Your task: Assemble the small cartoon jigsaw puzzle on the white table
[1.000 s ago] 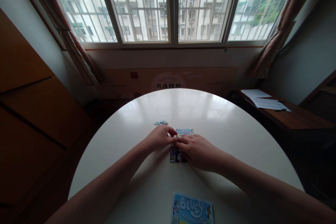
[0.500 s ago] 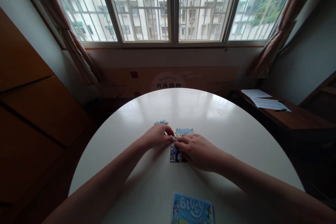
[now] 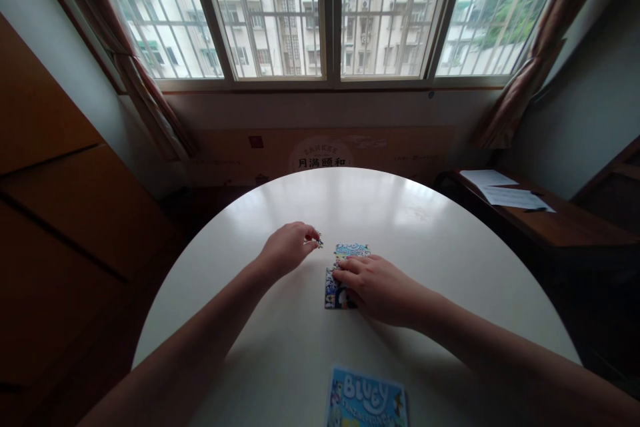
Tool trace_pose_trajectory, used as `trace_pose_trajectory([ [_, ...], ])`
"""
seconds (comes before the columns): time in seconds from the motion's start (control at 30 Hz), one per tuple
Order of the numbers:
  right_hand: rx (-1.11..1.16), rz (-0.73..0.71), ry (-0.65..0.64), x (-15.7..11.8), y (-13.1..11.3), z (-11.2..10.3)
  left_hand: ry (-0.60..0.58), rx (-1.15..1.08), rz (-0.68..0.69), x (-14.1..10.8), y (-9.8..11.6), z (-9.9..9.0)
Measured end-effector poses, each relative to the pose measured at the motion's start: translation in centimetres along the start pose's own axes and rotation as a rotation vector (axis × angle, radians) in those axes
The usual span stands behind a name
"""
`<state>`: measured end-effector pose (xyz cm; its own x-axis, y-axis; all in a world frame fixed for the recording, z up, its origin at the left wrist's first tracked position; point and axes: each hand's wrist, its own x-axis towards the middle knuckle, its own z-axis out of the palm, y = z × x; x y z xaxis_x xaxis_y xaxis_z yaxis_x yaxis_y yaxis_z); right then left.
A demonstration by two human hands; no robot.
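Note:
My left hand (image 3: 290, 245) is above the table, left of a partly joined jigsaw puzzle (image 3: 336, 293). Its thumb and fingers are pinched on a small puzzle piece (image 3: 319, 240), whose picture is too small to make out. My right hand (image 3: 383, 287) lies over the puzzle with its fingers stretched out, pressing on its middle and covering much of its right side. Above the fingers shows the puzzle's light blue upper part (image 3: 353, 249); the lower left is dark blue. The loose pieces beyond my left hand are mostly hidden by its fingers.
A blue box or booklet marked "Bluey" (image 3: 367, 397) lies at the near edge of the round white table (image 3: 240, 373). Off to the right, a brown desk (image 3: 570, 223) bears paper sheets (image 3: 515, 197) and a dark pen (image 3: 535, 209). A barred window is ahead.
My left hand has moved away from the puzzle, to the left and slightly farther off, over the spot where loose pieces showed. My right hand has stayed on the puzzle.

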<state>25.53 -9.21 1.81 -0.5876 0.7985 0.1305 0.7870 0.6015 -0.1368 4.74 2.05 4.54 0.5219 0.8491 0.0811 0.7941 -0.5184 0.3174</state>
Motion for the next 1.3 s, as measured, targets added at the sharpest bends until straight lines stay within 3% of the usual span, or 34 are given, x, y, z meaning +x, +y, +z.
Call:
trace_pose_trajectory([
  [0.2, 0.01, -0.004, 0.009, -0.1, 0.1, 0.0, 0.158, 0.116, -0.132, 0.6, -1.9, 0.2],
  [0.53, 0.016, -0.019, 0.044, -0.2, 0.3, 0.5, 0.148, 0.102, -0.168, 1.2, -3.0, 2.1],
  [0.67, 0.029, -0.015, 0.036, -0.1, 0.4, 0.4, 0.205, 0.112, -0.119, 1.3, -3.6, 2.2],
  [0.8, 0.025, -0.015, 0.031, -0.1, 0.5, 0.3, 0.314, 0.012, 0.105, 1.0, -2.8, 2.6],
  [0.87, 0.017, -0.027, 0.027, -0.1, 0.4, 0.1, 0.284, -0.039, 0.232, 0.6, -1.7, 2.9],
  [0.97, 0.006, -0.044, 0.018, -0.2, 0.2, -0.2, 0.184, -0.02, 0.292, 0.0, 0.1, 3.1],
  [1.2, 0.022, -0.041, -0.047, -0.2, -0.2, -1.2, -0.057, 0.053, 0.205, -0.4, 1.9, 1.4],
  [1.3, 0.01, -0.028, -0.063, -0.3, -0.6, -1.2, -0.104, 0.092, 0.156, -1.0, 2.4, 1.0],
])
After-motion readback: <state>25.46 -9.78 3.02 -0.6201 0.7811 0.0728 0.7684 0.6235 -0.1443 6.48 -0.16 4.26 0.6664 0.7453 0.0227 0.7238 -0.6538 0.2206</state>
